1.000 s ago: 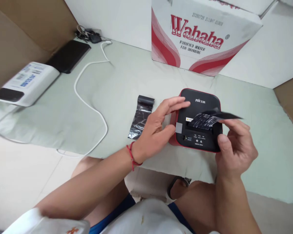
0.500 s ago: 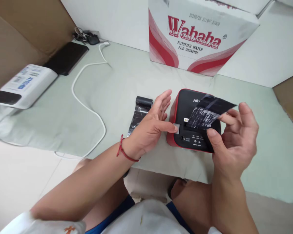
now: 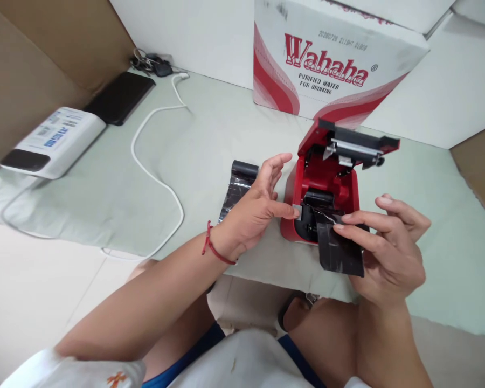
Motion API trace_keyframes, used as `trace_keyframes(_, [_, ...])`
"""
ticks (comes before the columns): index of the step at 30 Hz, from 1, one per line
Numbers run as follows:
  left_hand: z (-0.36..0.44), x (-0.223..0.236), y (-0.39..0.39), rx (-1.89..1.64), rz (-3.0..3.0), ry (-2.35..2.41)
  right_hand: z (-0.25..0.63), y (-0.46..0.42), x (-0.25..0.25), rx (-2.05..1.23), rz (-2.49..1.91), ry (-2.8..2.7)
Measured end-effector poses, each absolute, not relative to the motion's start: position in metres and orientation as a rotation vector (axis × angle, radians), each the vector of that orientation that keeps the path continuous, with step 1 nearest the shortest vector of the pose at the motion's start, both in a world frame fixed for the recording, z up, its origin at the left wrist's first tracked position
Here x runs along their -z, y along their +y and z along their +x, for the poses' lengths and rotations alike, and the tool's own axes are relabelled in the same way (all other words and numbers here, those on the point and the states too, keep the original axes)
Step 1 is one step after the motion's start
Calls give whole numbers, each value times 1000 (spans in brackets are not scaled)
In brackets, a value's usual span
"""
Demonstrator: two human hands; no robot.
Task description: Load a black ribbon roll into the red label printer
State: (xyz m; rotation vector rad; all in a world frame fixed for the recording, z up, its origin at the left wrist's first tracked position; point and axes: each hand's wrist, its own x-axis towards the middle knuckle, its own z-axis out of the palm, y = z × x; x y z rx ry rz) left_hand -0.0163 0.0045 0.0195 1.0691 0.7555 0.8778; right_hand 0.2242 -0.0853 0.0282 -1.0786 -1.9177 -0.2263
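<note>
A red and black small printer [image 3: 291, 215] stands on the green cloth with its lid [image 3: 351, 143] raised, showing a dark roll [image 3: 320, 197] inside. From the roll a black film strip [image 3: 339, 253] runs out over the front edge. My left hand [image 3: 262, 207] has its thumb on the grey latch [image 3: 297, 212] at the printer's left side; its other fingers are stretched apart. With two fingertips on top of the strip, my right hand [image 3: 383, 242] holds it, the thumb hidden behind. Partly behind my left hand lies a second black film roll [image 3: 244, 170], its loose end unrolled.
A white and red carton [image 3: 331, 70] stands behind the printer. On the left are a white device [image 3: 59, 143], a dark flat tablet-like object [image 3: 123, 99], keys [image 3: 157, 64] and a white cable [image 3: 161, 186] curving across the cloth.
The printer's lid has swung from closed to raised. The strip, which stuck up through the slot in the lid, now hangs forward over the front. My left thumb stays on the latch.
</note>
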Motion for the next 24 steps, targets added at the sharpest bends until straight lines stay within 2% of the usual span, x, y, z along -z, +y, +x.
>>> trace_keyframes(5, [-13, -12, 6, -923, 1086, 678, 232, -89, -22, 287, -1188, -1813])
trace_keyframes(12, [-10, -14, 2, -1050, 1153, 738, 227, -67, -23, 130, -1264, -1342])
trace_keyframes(19, [-36, -22, 23, -1253, 1701, 1347, 209, -49, -28, 228, -1120, -1059])
trace_keyframes(21, [-42, -20, 30, -1167, 1897, 1550, 205, -47, -33, 228, -1087, -1013])
trace_keyframes(24, [-45, -17, 36, -801, 2059, 1727, 209, -43, -42, 210, -1047, -939])
